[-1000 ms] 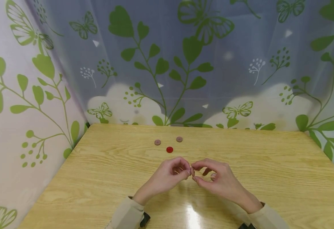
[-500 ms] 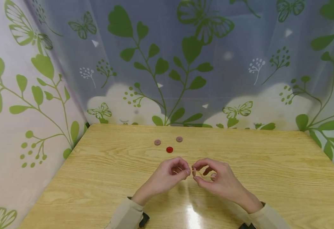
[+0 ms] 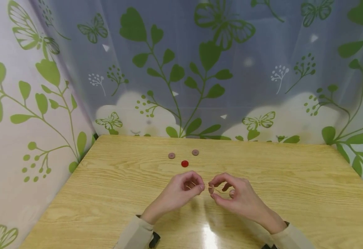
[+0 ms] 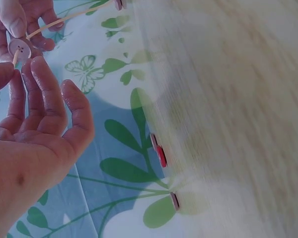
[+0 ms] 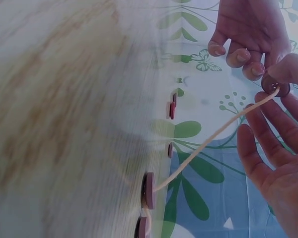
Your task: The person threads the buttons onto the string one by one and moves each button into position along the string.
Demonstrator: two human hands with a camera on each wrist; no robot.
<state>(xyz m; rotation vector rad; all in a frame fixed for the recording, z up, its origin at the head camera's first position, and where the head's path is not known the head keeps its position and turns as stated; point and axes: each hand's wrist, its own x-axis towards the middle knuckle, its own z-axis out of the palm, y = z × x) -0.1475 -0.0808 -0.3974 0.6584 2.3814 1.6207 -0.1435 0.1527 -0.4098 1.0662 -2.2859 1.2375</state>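
Note:
A brown four-hole button (image 4: pixel 20 48) is threaded on a pale cord (image 5: pixel 213 136). My right hand (image 3: pixel 240 197) pinches this button between thumb and fingertips. My left hand (image 3: pixel 179 190) pinches the cord a little to the left, leaving a small gap between the hands. From the button the cord runs down past my right hand to two more brown buttons, a nearer one (image 5: pixel 149 191) and a lower one (image 5: pixel 141 229), in the right wrist view. Only part of one shows behind the right fingers in the head view.
Beyond the hands, a red button (image 3: pixel 185 164) and two brown buttons, one on the left (image 3: pixel 171 156) and one on the right (image 3: pixel 195 152), lie on the wooden table (image 3: pixel 122 180). A leaf-printed curtain (image 3: pixel 156 114) rises at the table's far edge.
My left hand has drawn a little to the left, widening the gap from the button. My right hand stays nearly in place, still pinching it. The loose buttons lie as before.

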